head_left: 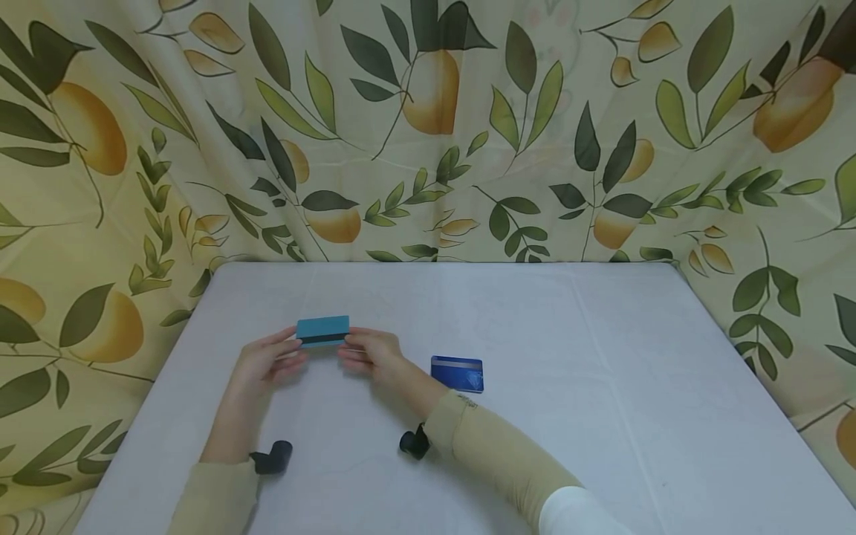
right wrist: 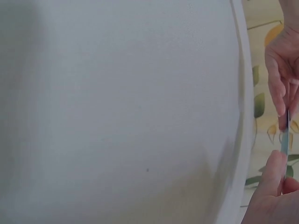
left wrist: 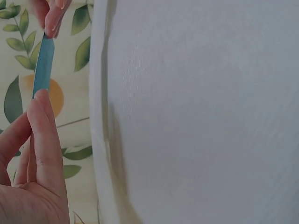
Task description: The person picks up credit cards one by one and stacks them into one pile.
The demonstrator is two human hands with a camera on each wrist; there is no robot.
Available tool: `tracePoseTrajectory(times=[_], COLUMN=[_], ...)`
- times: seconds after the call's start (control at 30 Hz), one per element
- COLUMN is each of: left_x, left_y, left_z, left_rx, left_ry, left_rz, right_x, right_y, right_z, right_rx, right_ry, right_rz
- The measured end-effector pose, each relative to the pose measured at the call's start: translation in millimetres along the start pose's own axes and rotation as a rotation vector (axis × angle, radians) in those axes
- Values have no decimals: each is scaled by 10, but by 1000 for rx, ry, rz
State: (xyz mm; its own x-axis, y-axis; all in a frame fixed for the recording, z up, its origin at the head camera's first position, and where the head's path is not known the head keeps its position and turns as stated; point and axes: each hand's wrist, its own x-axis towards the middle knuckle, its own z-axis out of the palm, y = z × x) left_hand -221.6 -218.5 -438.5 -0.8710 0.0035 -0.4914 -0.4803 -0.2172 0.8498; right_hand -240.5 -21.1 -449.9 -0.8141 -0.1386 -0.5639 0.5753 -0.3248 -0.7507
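Observation:
Both hands hold up a light-blue card (head_left: 323,327) with a dark stripe along its lower part. My left hand (head_left: 264,360) pinches its left end, and my right hand (head_left: 376,355) pinches the right end. In the left wrist view the card (left wrist: 43,65) appears nearly edge-on between the fingertips of the two hands. The right wrist view also shows the card (right wrist: 284,142) as a thin strip, gripped at both ends. A dark-blue card (head_left: 458,374) with a pale stripe lies on the table, just right of my right forearm.
The table (head_left: 568,334) has a white cover with faint creases. A curtain (head_left: 428,148) printed with fruit and leaves hangs behind its far edge and along the sides. A small black camera is worn at each wrist.

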Motion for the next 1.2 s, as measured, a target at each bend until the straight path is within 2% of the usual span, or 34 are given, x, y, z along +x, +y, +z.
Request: tracePoseTrajectory(times=[0.2,0.43,0.9,1.2], left_x=[4,-30,-85,-91], left_y=[-52,-106,-226,-381], left_z=[100,242,615,878], left_rx=[10,14,45,37], left_ry=[-5,-46,-57,-60], left_rz=[23,52,50,91], right_x=[-57,-153,-351,-490], right_y=[-38,-82,-137,-164], right_z=[-110,-272,-657,-897], right_rx=[-5,-13,-20,-36], right_ry=[-2,-6,2,31], right_rz=[-2,-16,-69,-105])
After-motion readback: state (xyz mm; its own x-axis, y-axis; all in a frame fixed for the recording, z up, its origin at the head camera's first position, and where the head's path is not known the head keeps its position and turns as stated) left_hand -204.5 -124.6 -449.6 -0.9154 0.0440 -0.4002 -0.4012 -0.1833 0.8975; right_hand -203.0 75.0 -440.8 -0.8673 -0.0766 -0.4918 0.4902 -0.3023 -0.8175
